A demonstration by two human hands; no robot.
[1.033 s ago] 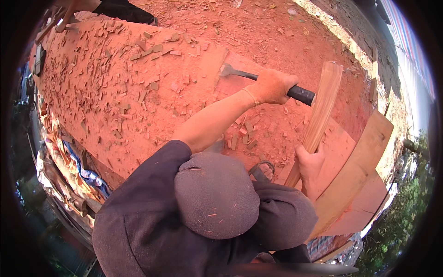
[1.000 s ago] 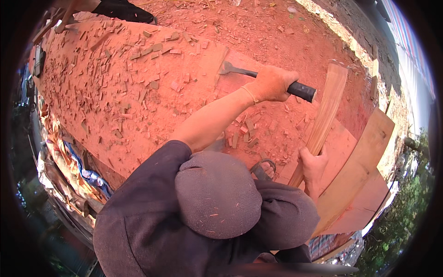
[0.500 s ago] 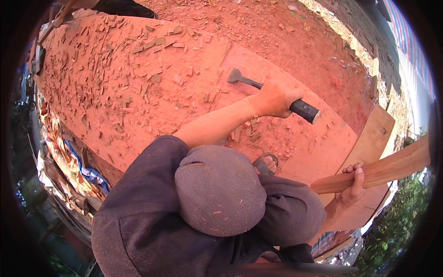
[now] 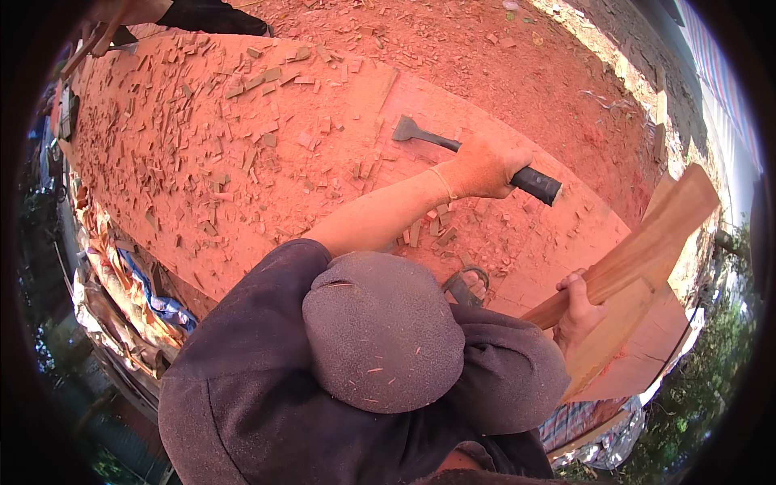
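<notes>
My left hand [image 4: 487, 167] is closed round the black-wrapped handle of a chisel [image 4: 435, 140]. The chisel's flared dark blade points left, just above a dusty reddish wooden board [image 4: 566, 250]; whether it touches is unclear. The handle's butt end sticks out to the right of my fist. My right hand [image 4: 575, 314] grips the narrow end of a wooden club [image 4: 651, 234], which widens toward its far end and tilts up to the right. My bent knees, in dark dusty cloth, hide part of the board. My sandalled foot [image 4: 469, 287] rests between the two hands.
Wood chips [image 4: 267, 77] and red dust are strewn over the board and ground. Another person's dark-clad leg [image 4: 214, 16] shows at the upper left. Crumpled cloth and sheeting [image 4: 129, 299] lie at the left edge. A striped sheet [image 4: 723, 73] hangs at the upper right.
My right hand has moved left and up, swinging the club's wide end upward and inward from the right edge. My left hand and chisel have shifted only slightly.
</notes>
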